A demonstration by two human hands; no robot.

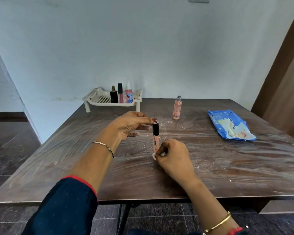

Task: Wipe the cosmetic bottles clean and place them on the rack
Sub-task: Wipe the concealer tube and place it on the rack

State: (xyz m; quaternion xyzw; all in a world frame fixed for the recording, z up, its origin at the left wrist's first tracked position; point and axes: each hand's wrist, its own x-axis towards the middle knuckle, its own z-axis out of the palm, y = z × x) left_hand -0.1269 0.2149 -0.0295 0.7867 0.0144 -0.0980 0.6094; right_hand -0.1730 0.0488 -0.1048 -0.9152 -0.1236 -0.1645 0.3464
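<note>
Head view: wiping step in hand; lip gloss tube (155, 138) upright on bench (227, 167), well in front of rack (98, 97); left hand (131, 126) pinches cap; right hand (173, 155) fingers (161, 150) curled round wipe (154, 156) at tube base; next, likely: finish rub, carry tube to rack.

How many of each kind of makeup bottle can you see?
Spray bottles: 2, the pink spray bottle and the peach spray bottle
Lip gloss tubes: 2, the far lip gloss and the held lip gloss
Black perfume bottle: 1
Total: 5
</note>
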